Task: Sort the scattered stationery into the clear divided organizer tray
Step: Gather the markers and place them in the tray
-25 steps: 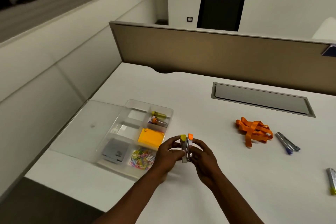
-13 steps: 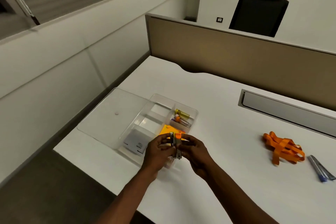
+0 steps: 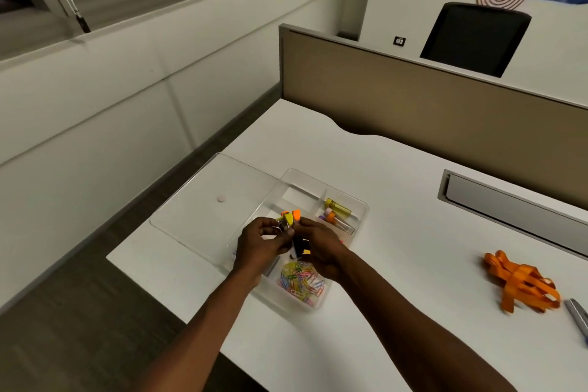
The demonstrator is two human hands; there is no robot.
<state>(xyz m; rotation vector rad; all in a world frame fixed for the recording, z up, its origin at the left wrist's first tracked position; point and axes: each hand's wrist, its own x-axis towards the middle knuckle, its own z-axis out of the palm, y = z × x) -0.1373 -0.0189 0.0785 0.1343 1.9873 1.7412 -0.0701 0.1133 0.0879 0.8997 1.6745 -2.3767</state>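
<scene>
Both hands hold a small bundle of markers with yellow and orange caps above the clear divided organizer tray. My left hand pinches the bundle from the left, and my right hand grips it from the right. Below the hands, one compartment holds several coloured paper clips. A far compartment holds a yellow marker and an orange-capped one. The orange pad in the tray is mostly hidden by my hands.
The tray's clear lid lies flat to its left. An orange lanyard bundle and a blue-grey pen lie on the white desk at right. A grey cable flap and a tan partition stand behind.
The hands have carried the marker bundle from the desk in front of the tray to above its compartments. The camera has swung left and closer.
</scene>
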